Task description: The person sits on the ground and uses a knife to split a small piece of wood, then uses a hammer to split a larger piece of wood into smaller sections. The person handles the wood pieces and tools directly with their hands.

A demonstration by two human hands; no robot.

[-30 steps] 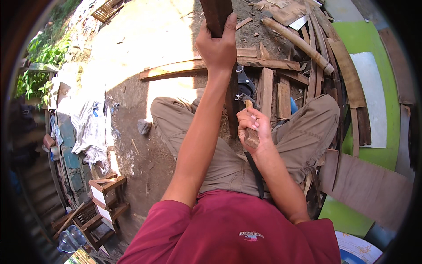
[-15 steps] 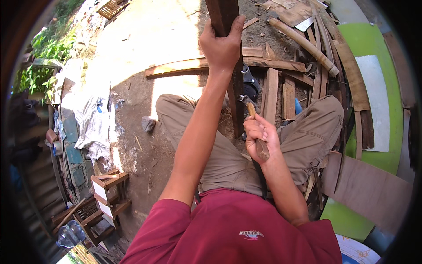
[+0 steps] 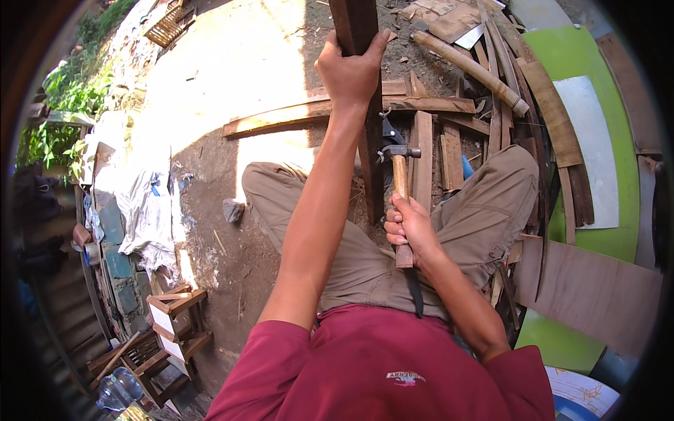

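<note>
My left hand is wrapped round a dark wooden post, high up at the top of the view. The post stands between my bent legs, and its lower part shows past my forearm. In my right hand is a claw hammer, its wooden handle gripped low down and its metal head upward. The claw side points left, against or very close to the post's right edge; I cannot tell if they touch. A small bent bit of metal sticks out of the post above the hammer head.
Several planks lie on the ground beyond my legs. A bamboo pole and green and white sheets lie at the right. At the left are a stone, a small wooden frame and a clear plastic bottle.
The hammer has turned in my right hand, so its metal head now shows clearly beside the post. My left hand keeps its hold on the post. The whole view has shifted slightly.
</note>
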